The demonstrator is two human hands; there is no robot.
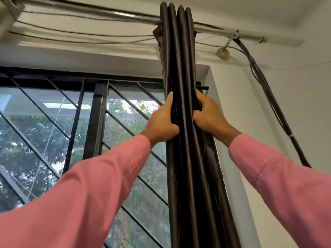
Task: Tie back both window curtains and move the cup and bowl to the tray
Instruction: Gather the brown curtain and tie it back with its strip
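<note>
A room in a home: a dark pleated curtain (180,68) hangs from a metal curtain rod (125,16) beside a barred window (96,111), trees outside.

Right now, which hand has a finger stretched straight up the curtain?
The left hand: its forefinger lies straight up the curtain; the right hand curls its fingers into folds.

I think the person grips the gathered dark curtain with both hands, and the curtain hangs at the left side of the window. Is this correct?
One detail is wrong. The head view shows the gathered dark curtain hanging at the right side of the window, not the left. The rest holds: the left hand and the right hand both grip it.
</note>
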